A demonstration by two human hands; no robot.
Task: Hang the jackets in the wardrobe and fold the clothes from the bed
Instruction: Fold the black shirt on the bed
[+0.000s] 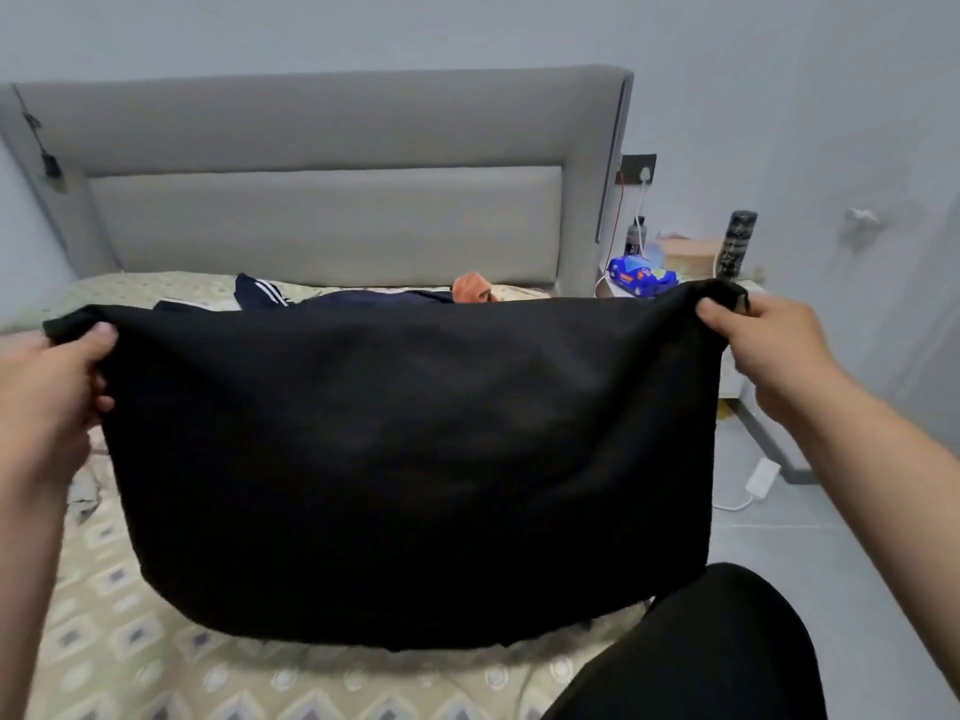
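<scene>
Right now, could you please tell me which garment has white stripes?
The navy garment lying near the headboard; the held-up black garment and the orange one show no stripes.

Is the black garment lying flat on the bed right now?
No, the black garment hangs spread in the air above the bed, with the left hand and the right hand each gripping an upper corner.

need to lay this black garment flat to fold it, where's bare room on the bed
The patterned sheet below the hanging black garment is bare, between your left forearm and your knee. Toward the headboard it is crowded: a navy striped jacket and an orange cloth lie there. The middle is hidden.
</scene>
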